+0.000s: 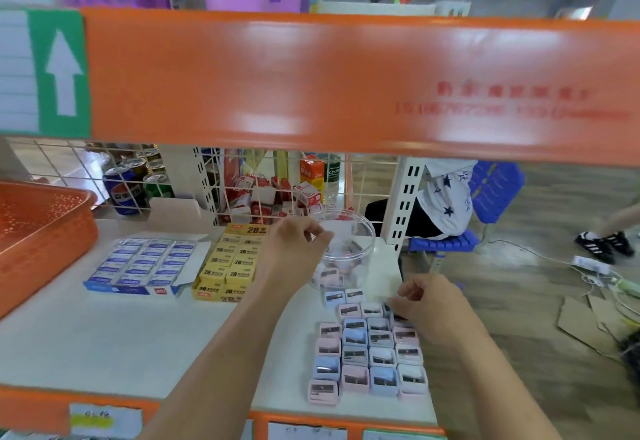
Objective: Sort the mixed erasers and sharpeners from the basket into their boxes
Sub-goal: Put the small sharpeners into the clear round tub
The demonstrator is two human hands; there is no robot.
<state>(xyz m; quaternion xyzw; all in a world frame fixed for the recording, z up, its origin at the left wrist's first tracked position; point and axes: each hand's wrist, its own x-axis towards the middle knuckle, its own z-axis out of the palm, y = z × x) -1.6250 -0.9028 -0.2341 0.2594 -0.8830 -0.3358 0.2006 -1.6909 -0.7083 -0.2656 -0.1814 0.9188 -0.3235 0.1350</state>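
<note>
1. the left hand (298, 242) is over the near rim of a clear round tub (360, 232). its fingers are curled and its fingertips drawn together. i cannot tell if anything is pinched between them.
2. the right hand (427, 301) is also curled, with its fingertips down at the far right corner of the sharpeners (367, 353). motion blur hides whether it grips one.
3. those pink and blue sharpeners lie in close rows on the white shelf (138, 342), just in front of the tub. a few pink ones sit inside the tub.
4. left of the tub stand two open boxes side by side, both packed with erasers: a yellow box (232, 263) and a blue box (145, 263).
5. an orange basket (45, 232) sits at the shelf's far left, well apart from the hands.
6. an orange beam (311, 83) crosses above.
</note>
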